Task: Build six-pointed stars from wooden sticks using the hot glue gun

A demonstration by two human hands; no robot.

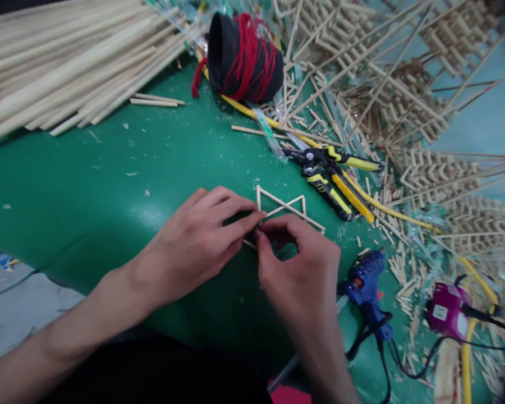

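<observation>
On the green table [109,185], both my hands pinch a small stick frame [287,209].
My left hand [197,247] and right hand [301,269] grip its near corner; yellow-handled cutters [332,179] lie just beyond, right.

We see a work table covered in a green mat [109,168], littered with pale shavings and offcuts. At the lower left its edge gives way to a grey floor [12,314] (a few scraps lie there too). To the upper right a pale blue surface [488,120] shows behind the clutter. The light is soft and even, casting only faint shadows.
</observation>
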